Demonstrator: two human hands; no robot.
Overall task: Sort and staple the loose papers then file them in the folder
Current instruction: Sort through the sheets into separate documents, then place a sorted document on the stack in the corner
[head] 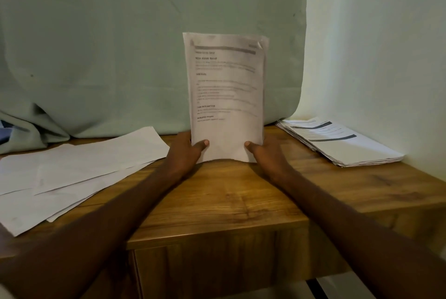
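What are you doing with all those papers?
A person is holding a bundle of printed pages upright on the wooden table, left hand and right hand gripping its bottom corners. Loose blank-looking sheets lie spread on the left, and a neater pile of printed papers sits on the right.

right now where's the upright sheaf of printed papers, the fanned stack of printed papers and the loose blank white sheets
upright sheaf of printed papers (225, 86): head view, middle of the front page.
fanned stack of printed papers (342, 142): head view, top sheet, on the right.
loose blank white sheets (79, 171): head view, middle of the spread, on the left.
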